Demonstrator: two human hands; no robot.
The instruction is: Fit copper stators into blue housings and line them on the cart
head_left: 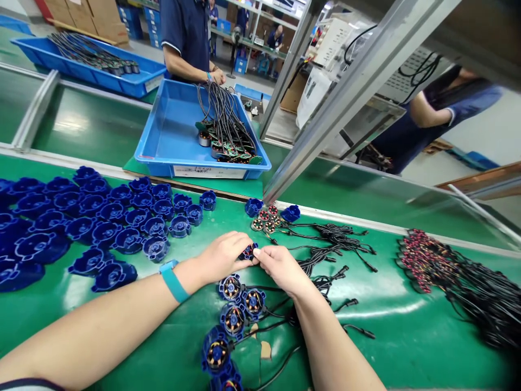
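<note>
My left hand point(228, 254) is closed around a blue motor housing point(248, 251), its fingers covering most of it. Dark coil parts show inside the housing. My right hand point(280, 264) pinches at the housing's right side; what lies between its fingertips is too small to make out. Just below my hands stand several blue housings point(232, 320) with copper-wound cores in them and black cables leading off to the right. Beyond my hands, a few loose wound cores point(266, 220) lie between two blue housings point(290, 213).
Many blue housings point(109, 212) cover the left of the green table point(366, 347). Cabled cores point(427, 260) are heaped at right. A blue tray point(163, 136) of cabled circuit boards stands behind, near metal posts point(337, 103). Other people point(183, 38) stand across the line.
</note>
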